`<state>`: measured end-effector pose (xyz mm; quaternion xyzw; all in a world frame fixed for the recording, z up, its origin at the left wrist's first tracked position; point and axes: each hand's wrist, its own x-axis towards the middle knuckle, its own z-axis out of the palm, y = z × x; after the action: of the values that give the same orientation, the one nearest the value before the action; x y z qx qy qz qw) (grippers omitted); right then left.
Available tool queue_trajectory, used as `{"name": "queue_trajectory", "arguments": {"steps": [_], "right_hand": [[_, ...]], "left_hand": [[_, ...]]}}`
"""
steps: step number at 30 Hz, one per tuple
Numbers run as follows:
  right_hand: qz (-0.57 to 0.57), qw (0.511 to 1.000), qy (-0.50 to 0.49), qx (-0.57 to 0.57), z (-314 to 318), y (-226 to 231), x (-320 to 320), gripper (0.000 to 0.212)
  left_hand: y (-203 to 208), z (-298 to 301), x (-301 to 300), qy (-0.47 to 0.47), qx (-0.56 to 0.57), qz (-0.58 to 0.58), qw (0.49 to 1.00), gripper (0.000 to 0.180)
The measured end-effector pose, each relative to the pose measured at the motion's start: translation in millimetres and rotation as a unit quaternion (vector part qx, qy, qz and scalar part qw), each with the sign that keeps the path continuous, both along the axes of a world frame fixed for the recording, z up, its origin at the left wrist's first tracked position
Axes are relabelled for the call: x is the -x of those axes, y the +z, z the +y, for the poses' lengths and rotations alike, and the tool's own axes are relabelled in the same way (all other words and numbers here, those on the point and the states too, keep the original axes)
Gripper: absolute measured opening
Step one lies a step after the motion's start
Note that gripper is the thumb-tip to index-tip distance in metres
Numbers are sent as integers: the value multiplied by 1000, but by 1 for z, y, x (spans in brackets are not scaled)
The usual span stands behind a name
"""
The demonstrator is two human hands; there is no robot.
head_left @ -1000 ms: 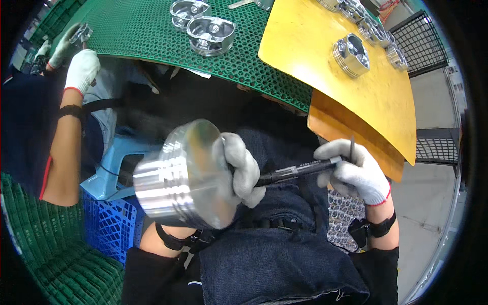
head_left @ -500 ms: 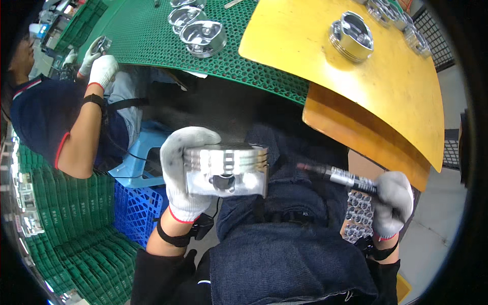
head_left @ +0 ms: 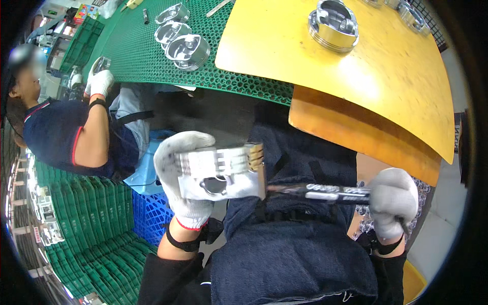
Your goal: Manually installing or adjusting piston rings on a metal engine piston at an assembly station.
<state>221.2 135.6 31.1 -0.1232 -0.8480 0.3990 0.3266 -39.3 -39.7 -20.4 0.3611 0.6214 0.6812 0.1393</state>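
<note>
- The gloved left hand (head_left: pixel 170 175) has its fingers curled around a metal piston (head_left: pixel 239 184), gripping it from the left, above the lap.
- The gloved right hand (head_left: pixel 394 195) has its fingers closed on a black marker (head_left: pixel 333 194); its tip points left, just beside the piston, and whether they touch cannot be told.
- A dark apron (head_left: pixel 292 259) covers the lap.
- Beyond, a lone piston (head_left: pixel 333 31) sits on a yellow board (head_left: pixel 391 91).
- Three pistons (head_left: pixel 187 53) stand on a green mat (head_left: pixel 127 68).

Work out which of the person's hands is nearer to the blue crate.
Left. The left hand, gripping a piston, appears just above and right of the blue crate; the right hand, gripping a marker, is far to its right.
</note>
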Motion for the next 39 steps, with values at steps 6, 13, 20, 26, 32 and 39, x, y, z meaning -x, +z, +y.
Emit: {"name": "queue_trajectory", "arguments": {"steps": [6, 13, 20, 26, 32, 39], "right_hand": [[146, 952, -159, 218, -9, -43, -26, 31], [185, 907, -232, 300, 15, -56, -20, 39], [381, 835, -207, 338, 95, -41, -45, 39], [409, 786, -220, 408, 126, -56, -49, 37], [433, 750, -195, 460, 123, -63, -55, 36], [404, 773, -178, 457, 119, -65, -50, 33]], "left_hand": [[-4, -14, 2, -31, -10, -246, 969, 62], [-16, -11, 16, -68, 10, -408, 910, 63], [58, 13, 52, -198, 5, -535, 821, 50], [63, 40, 63, -272, 229, -440, 825, 57], [75, 62, 95, -257, 333, -455, 785, 46], [198, 212, 218, -254, -57, -236, 936, 45]]}}
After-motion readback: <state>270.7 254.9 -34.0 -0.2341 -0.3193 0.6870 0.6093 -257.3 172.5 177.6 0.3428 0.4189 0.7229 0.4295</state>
